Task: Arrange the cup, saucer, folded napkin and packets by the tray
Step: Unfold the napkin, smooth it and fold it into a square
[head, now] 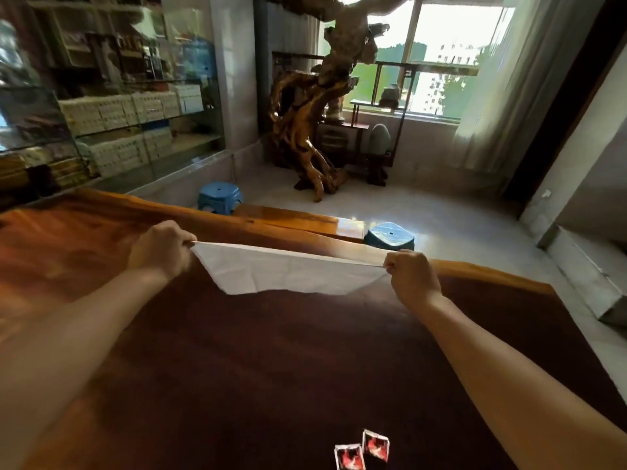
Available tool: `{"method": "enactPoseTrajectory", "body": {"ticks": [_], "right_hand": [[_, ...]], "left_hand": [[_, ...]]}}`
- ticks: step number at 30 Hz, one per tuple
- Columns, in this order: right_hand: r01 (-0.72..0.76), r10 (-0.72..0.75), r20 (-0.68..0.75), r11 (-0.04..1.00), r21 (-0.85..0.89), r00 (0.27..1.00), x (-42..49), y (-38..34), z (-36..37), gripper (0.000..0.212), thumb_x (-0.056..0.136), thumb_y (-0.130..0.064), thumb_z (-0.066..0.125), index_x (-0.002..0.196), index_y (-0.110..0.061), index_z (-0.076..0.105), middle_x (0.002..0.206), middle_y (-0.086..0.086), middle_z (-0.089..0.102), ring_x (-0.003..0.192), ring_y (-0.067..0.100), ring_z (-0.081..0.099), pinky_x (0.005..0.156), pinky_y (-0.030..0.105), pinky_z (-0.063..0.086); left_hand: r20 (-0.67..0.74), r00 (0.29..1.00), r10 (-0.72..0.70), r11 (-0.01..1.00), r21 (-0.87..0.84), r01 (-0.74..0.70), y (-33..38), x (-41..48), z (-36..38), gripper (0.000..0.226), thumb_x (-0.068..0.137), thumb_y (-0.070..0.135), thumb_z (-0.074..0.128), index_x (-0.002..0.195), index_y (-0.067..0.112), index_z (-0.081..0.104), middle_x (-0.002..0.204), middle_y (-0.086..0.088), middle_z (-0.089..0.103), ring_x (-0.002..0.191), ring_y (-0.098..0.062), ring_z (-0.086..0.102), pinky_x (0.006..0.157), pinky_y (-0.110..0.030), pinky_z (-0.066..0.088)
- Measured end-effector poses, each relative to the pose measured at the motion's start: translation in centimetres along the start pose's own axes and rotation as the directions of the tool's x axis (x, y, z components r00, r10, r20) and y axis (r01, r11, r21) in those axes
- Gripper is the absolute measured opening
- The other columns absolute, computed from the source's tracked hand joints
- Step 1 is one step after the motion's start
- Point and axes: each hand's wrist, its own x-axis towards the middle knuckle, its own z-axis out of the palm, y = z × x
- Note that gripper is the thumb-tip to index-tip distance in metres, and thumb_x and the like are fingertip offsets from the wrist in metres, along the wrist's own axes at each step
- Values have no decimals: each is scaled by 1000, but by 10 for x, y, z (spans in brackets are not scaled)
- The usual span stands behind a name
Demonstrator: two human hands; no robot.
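A white napkin (288, 271) hangs stretched between my two hands above the dark wooden table (237, 368). My left hand (161, 247) pinches its left corner and my right hand (412, 274) pinches its right corner. The cloth sags in the middle and its lower edge nearly touches the tabletop. Two small red and white packets (362, 451) lie side by side at the near edge of the table, between my forearms. No cup, saucer or tray is in view.
Two blue plastic stools (220, 197) (390, 236) stand on the tiled floor past the table's far edge. A large carved root sculpture (312, 130) rises by the window. Glass display shelves (118, 106) with boxes fill the left wall.
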Motion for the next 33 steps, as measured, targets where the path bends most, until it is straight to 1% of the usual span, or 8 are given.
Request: {"method": "enactPoseTrajectory", "body": {"ticks": [4,7,10,14,21,25,28,33], "right_hand": [[-80,69,188,996,48,980,-63,-2,37,21,82,0,57,77,-13,72,88,12,71,81,34,66,63,31,43],[-159,143,324,987,22,935,-110,-4,74,24,84,-3,54,83,-17,73,91,5,69,87,30,65,65,30,44],[-205,193,458,978,-24,868,-156,-2,110,27,83,1,51,77,-18,69,87,3,67,83,26,65,65,33,51],[-238,266,593,963,-128,760,-191,3,138,33,84,4,46,82,-20,69,84,-2,62,75,20,60,61,31,49],[-413,391,618,903,-115,682,-163,13,164,33,83,-2,43,75,-24,67,83,2,65,74,23,63,64,34,54],[-522,475,599,846,-111,644,-145,17,186,28,89,-6,46,79,-22,67,83,2,65,75,22,62,61,32,51],[-619,528,597,782,-65,604,-135,24,211,22,90,-14,52,79,-23,68,85,2,68,77,19,64,68,35,56],[-743,616,584,669,-34,528,-122,35,257,15,97,-19,50,99,-14,64,93,2,61,86,18,55,71,29,40]], "left_hand": [[221,972,-75,997,21,72,-26,-67,38,20,88,10,67,100,18,82,102,-18,70,101,-41,66,85,-45,55],[380,917,-120,993,47,110,-44,-116,71,21,89,15,66,99,25,82,107,-11,74,104,-35,68,83,-38,54],[538,824,-178,983,60,173,-65,-160,108,23,88,15,65,96,29,81,107,-2,76,99,-26,70,84,-36,57],[696,686,-212,973,87,212,-77,-196,142,22,87,15,66,86,31,82,94,6,77,87,-17,71,79,-34,58],[717,670,-196,970,41,239,-78,-172,169,14,92,23,63,87,24,76,94,1,73,84,-16,62,75,-30,49],[707,662,-250,937,5,349,-76,-148,196,13,93,24,63,83,21,70,91,-2,72,84,-20,62,73,-32,46],[700,651,-295,906,-10,422,-73,-133,222,15,93,26,62,85,16,71,90,-4,70,89,-26,63,77,-35,50],[686,624,-375,830,-52,556,-74,-116,272,19,97,27,56,83,16,62,86,-4,66,83,-26,60,71,-38,47]]}}
